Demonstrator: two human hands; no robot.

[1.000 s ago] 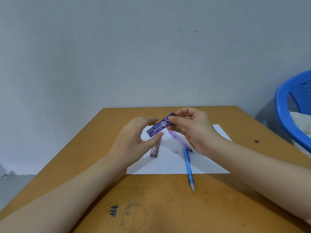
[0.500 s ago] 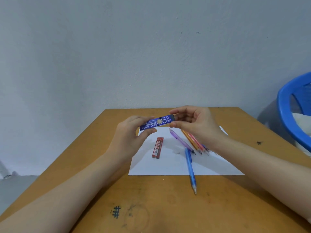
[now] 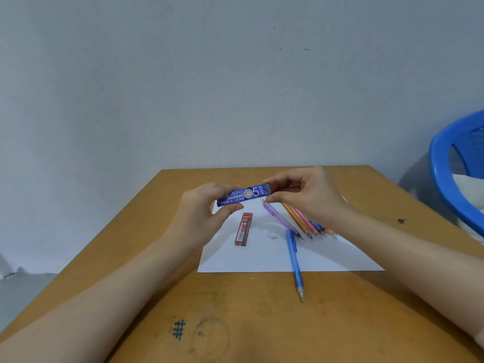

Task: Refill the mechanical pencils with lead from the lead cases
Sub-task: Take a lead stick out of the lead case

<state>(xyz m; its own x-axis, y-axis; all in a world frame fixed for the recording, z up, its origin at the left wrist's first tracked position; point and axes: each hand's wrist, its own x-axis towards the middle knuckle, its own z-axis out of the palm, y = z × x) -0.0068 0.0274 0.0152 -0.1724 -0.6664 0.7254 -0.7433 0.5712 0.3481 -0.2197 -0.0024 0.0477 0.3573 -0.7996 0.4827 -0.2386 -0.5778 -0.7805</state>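
Note:
I hold a blue lead case [image 3: 243, 195] marked "PENCIL LEAD" level above the table. My left hand [image 3: 201, 213] grips its left end between thumb and fingers. My right hand [image 3: 306, 195] pinches its right end, at the cap. Below it, a red lead case [image 3: 243, 228] lies on a white paper sheet [image 3: 262, 258]. A blue mechanical pencil [image 3: 294, 260] lies across the paper's front edge, tip toward me. A purple pencil [image 3: 280, 218] and several orange, pink and blue pencils [image 3: 306, 221] lie side by side under my right wrist, partly hidden.
A small white piece [image 3: 272, 236] lies on the paper between the red case and the blue pencil. The wooden table [image 3: 262, 323] has pen marks near its front. A blue plastic basket [image 3: 450, 174] stands off the table's right side. A grey wall is behind.
Both hands lifted the blue lead case and turned it from tilted to nearly level. My right hand rose off the pencils, so the row of coloured pencils now shows.

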